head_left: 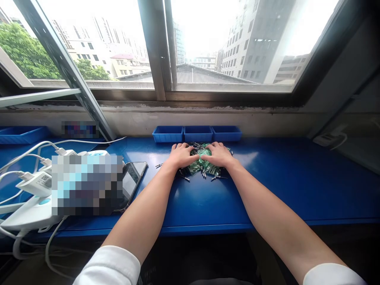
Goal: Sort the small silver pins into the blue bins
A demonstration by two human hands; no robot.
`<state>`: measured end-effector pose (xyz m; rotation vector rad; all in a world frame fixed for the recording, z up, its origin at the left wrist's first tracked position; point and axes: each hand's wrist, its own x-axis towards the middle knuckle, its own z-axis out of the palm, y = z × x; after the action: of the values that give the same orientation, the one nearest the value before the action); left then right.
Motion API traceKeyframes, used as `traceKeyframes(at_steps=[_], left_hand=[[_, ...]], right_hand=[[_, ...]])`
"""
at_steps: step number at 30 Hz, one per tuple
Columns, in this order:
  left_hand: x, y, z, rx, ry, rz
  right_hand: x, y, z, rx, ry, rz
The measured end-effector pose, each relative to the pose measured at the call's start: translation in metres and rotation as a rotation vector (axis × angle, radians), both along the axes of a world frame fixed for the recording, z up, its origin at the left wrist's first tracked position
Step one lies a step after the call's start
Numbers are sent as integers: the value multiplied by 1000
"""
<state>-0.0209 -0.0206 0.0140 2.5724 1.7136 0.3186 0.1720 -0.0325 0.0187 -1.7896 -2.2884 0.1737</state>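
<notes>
A pile of small metal pieces with thin pins, which look like blind rivets (204,173), lies on the blue tabletop, mixed with small green-tinted clear packets (194,167). My left hand (181,155) rests on the pile's left side, fingers spread and palm down. On the right side lies my right hand (219,154), likewise spread over the pieces. Between the two thumbs the middle of the heap shows. A few loose pieces are scattered at its near edge. What lies beneath my palms is hidden.
Three blue bins (198,133) stand in a row behind the pile, below the window. To the left are a phone (135,176), a white power strip (29,213) with plugs and cables, and a blue tray (23,135). A metal shelf post (63,59) slants up there.
</notes>
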Motion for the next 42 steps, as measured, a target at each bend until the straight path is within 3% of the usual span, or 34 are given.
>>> traceKeyframes(at_steps=[9,15,19,22,25,27,29,31,34,38,42], left_hand=[[5,-2,1,-48,-38,-174],[4,3,-2,-56,-66,-134],[3,5,0,-26,-215,-92],[-1,0,17,60,-360,-69],[-12,-13,47,94,-503,-10],[-24,-27,65,5,-493,87],[-38,-43,72,-134,-333,148],[-51,-59,64,-240,-137,197],[-64,-77,32,-270,-2,292],[-65,-77,-5,-259,21,238],[-53,-57,-9,-168,-48,126]], right_hand=[[-3,3,-4,-10,-43,112],[-4,4,-3,-15,-56,-34],[0,4,-8,-9,5,48],[2,3,-9,40,111,89],[8,3,-2,111,254,71],[17,1,5,143,330,15],[29,0,12,127,373,-97],[40,0,14,71,398,-278],[46,0,8,-21,428,-440],[34,1,-4,-64,375,-334],[24,3,-8,-76,487,-176]])
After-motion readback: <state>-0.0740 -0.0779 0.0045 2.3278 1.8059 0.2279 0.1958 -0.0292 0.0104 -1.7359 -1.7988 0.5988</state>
